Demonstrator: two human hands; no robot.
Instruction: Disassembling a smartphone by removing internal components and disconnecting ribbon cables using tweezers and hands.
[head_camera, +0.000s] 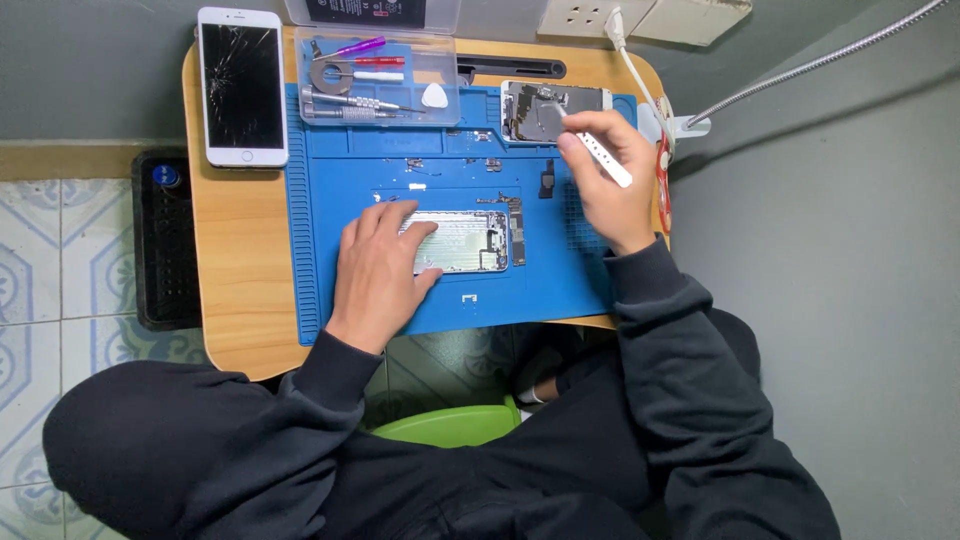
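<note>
Nearest the camera, dark sleeves reach forward over the small round-cornered wooden bench (240, 300), which carries a blue silicone repair mat (450, 300); that mat serves as the landmark here.

At the mat's middle lies an opened silver phone housing (462, 240). The left hand (380, 270) rests flat on the housing's left half, its fingers (400, 225) spread loosely and pressing down rather than pinching anything.

Toward the mat's right side, farther up, the right hand (605, 175) holds a slim white tool (605, 158); its fingers are pressed together, pinching the tool, which slants from upper left to lower right. Just beyond that hand, at the mat's upper right corner, sits a detached phone screen assembly with its metal back plate up (540, 108).

Small dark parts and screws (480, 165) lie scattered across the mat's upper middle. At the mat's upper left edge stands a clear plastic tray (440, 70) with screwdrivers, tweezers and a white pick inside.

Left of the mat, on bare wood, lies a white smartphone with a cracked screen (243, 85). Beyond the mat's far right, a white cable (640, 75) runs to a wall socket (580, 15).
</note>
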